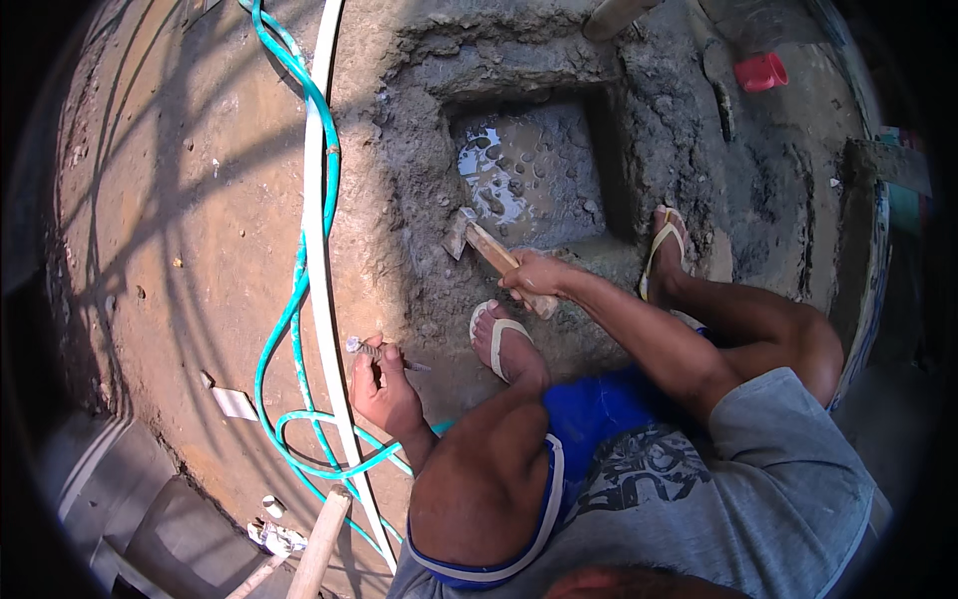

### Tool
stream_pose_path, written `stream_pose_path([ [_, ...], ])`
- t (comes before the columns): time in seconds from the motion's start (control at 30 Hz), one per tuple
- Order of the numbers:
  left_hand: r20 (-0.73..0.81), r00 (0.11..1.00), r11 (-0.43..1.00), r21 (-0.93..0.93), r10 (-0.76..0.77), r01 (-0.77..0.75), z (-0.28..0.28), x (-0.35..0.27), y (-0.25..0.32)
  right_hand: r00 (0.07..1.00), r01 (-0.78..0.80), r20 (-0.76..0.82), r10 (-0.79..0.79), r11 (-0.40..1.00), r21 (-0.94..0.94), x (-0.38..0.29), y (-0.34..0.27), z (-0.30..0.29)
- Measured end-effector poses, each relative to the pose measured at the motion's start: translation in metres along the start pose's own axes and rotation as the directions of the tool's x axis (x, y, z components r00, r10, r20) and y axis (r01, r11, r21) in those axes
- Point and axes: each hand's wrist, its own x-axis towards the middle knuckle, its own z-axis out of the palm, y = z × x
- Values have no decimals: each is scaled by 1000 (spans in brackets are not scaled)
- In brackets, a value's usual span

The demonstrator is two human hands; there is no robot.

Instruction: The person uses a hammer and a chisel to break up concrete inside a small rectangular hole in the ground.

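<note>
My right hand (533, 275) grips the wooden handle of a small hatchet or hammer-like tool (490, 247); its metal head lies at the near left edge of a square pit (617, 161). Wet mud or mortar (550, 161) with standing water covers the pit's floor. My left hand (389, 389) holds a short ribbed metal rod (374, 350) with a pale, battered end, between thumb and fingers, just right of a long white pipe or strip (327, 299). Rough grey rubble and soil surround the pit. My feet in flip-flops rest at the pit's near side and right side.
A green hose (331, 180) winds around the white strip at left. A red plastic cup (761, 73) lies at the upper right. Wooden poles (322, 543) reach in from the lower left. A pale flat scrap (233, 403) lies on the ground, and a post (610, 21) stands behind the pit.
</note>
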Motion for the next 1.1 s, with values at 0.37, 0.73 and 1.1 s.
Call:
stream_pose_path([
  [0.37, 353, 919, 975, 194, -175, 111, 0, -60, -87, 435, 825, -358, -826, 525, -210, -92, -196, 21],
  [0.73, 144, 967, 973, -66, -208, 220, -15, -24, -14, 920, 221, -356, -164, 968, 123, 44, -28, 83],
  [1.1, -472, 864, 897, -284, 178, -340, -103, -52, 108, 99, 899, -649, -754, 347, -266, -83, -232, 10],
])
